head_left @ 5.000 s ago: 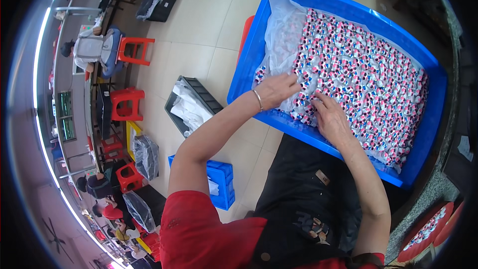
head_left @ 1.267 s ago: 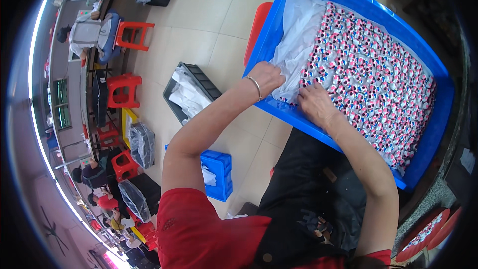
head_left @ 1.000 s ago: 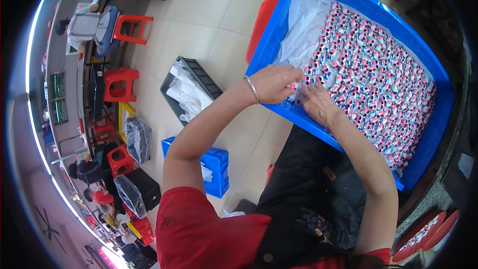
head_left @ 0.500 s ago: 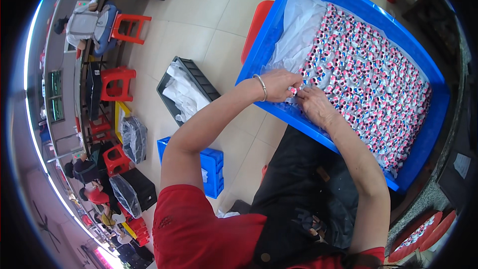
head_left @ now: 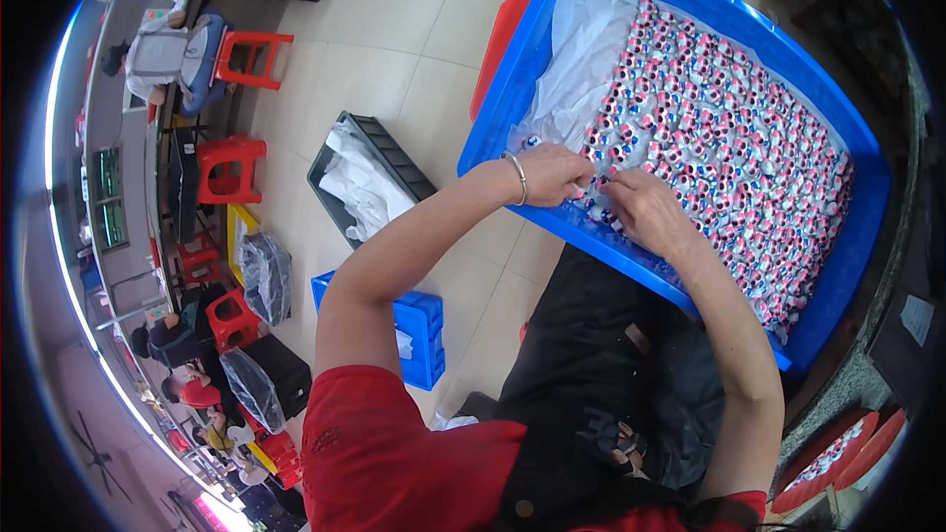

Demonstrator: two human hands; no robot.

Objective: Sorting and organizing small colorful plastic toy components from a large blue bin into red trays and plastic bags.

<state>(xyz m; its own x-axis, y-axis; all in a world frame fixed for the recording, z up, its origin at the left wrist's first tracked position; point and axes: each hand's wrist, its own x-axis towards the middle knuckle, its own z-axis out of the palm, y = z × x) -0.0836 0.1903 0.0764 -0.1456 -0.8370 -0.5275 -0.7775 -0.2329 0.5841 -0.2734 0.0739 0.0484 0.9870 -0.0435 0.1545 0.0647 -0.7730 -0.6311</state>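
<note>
Pinched in the left hand [head_left: 552, 175], a small pink-and-white piece [head_left: 578, 193] is probably light, stiff and best held by its sides, while the right hand [head_left: 650, 212] curls just beside it, whether gripping anything I cannot tell.

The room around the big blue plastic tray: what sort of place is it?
Most likely a factory or workshop: the big blue plastic tray holds many matching small pink, white and blue pieces, and people and red plastic stools line the left side.
</note>
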